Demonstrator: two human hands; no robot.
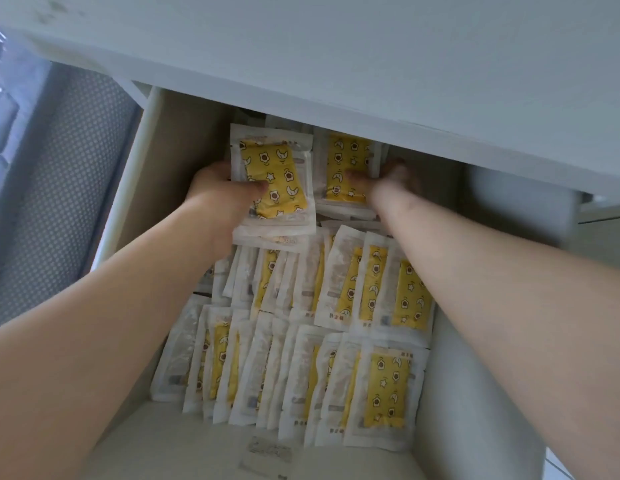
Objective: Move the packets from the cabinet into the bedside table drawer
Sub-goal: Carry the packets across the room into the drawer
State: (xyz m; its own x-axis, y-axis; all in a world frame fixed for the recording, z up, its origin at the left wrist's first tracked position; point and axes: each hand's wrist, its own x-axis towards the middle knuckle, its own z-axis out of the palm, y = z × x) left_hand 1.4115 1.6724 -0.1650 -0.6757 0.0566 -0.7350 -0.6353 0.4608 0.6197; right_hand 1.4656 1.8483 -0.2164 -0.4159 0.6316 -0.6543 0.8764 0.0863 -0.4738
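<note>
The packets are flat, rectangular pouches of clear, crinkly film with white sealed borders. Each shows a bright yellow insert printed with small flowers, stars and crescent moons, and a line of small print runs along one end. They sit in the open drawer, which is pulled out beneath the white tabletop.

I count two rows standing on edge and leaning against each other: the front row nearest me and the middle row behind it. They overlap so tightly that I cannot give an exact number of packets. Behind them, at the back of the drawer, are two stacks, one in each of my two hands.

My left hand grasps the left stack, with my thumb across the yellow face and my fingers behind it. My right hand grips the right stack, thumb on its front and fingers curled round its right edge, though that hand is blurred. The two stacks stand just beside each other.

The drawer walls are smooth, pale panels with straight edges. One small paper slip lies flat on the bare drawer floor in front of the rows. To the left is a grey fabric with a fine dotted weave.
</note>
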